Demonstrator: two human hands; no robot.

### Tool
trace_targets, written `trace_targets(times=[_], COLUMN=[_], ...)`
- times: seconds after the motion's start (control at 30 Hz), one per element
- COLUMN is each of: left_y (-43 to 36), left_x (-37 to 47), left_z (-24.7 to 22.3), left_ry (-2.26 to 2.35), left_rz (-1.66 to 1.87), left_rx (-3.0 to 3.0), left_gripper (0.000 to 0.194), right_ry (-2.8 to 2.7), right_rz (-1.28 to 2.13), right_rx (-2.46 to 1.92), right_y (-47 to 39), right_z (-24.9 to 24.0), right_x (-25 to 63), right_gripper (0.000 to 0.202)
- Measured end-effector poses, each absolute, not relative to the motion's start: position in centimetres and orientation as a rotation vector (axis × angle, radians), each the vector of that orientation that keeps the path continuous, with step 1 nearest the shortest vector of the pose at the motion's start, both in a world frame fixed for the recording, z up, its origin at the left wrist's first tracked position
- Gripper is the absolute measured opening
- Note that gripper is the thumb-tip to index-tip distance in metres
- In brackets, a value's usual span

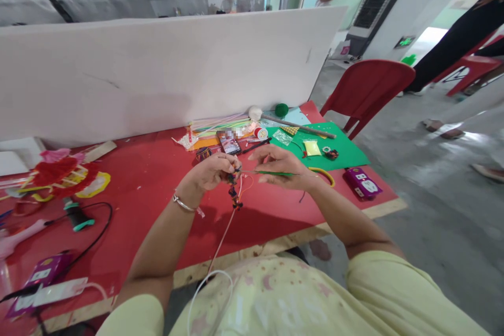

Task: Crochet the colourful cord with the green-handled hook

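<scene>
My left hand [212,170] is closed, its fingertips pinching a narrow piece of dark multicoloured yarn work [233,197] that hangs down below them. Opposite it, my right hand [279,165] grips a thin crochet hook [275,172] with a green handle, its slim tip pointing at the yarn work near my left fingertips. A loose orange strand [250,184] curves beside the piece. Just behind my left hand lies a ball of dark striped yarn [203,154]. A pale cord [224,236] runs from near the piece down towards my lap.
Beyond my hands lie a phone [229,143], a thread spool [260,133] and a grey rod [303,127]. A purple box [362,184] stands at right on the red table top [149,168]. At left are a red-and-yellow craft piece [65,173], a glue gun [23,236] and cables.
</scene>
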State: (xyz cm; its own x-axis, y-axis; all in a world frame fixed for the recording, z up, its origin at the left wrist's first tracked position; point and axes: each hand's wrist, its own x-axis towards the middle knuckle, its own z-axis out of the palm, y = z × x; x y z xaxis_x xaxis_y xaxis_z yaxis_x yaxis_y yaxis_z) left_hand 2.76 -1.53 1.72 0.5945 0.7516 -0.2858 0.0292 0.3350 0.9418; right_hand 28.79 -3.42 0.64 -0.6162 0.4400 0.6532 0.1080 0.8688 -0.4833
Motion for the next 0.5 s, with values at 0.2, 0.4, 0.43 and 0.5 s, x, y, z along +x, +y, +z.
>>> trace_targets(times=[0.2,0.4,0.43,0.5], left_y=[-2.3,-2.9,-2.9,-2.8], left_x=[3.9,5.2,5.2,4.8], left_z=[1.5,-0.3,-0.6,-0.8], left_ry=[0.874,1.048,1.051,1.025], left_rz=[0.857,1.303,1.335,1.36], left_rx=[1.479,1.877,1.867,1.786], left_gripper=[0.01,0.019,0.019,0.018], right_ry=[-1.686,-1.133,-1.14,-1.224], right_rz=[1.104,1.483,1.47,1.401], right_rx=[-0.488,-0.733,-0.747,-0.746], right_y=[-3.9,-4.8,-5.0,-5.2], right_z=[-1.9,-4.2,-3.9,-3.0], right_x=[27.3,23.3,23.0,22.6], right_gripper=[0.025,0.05,0.051,0.049])
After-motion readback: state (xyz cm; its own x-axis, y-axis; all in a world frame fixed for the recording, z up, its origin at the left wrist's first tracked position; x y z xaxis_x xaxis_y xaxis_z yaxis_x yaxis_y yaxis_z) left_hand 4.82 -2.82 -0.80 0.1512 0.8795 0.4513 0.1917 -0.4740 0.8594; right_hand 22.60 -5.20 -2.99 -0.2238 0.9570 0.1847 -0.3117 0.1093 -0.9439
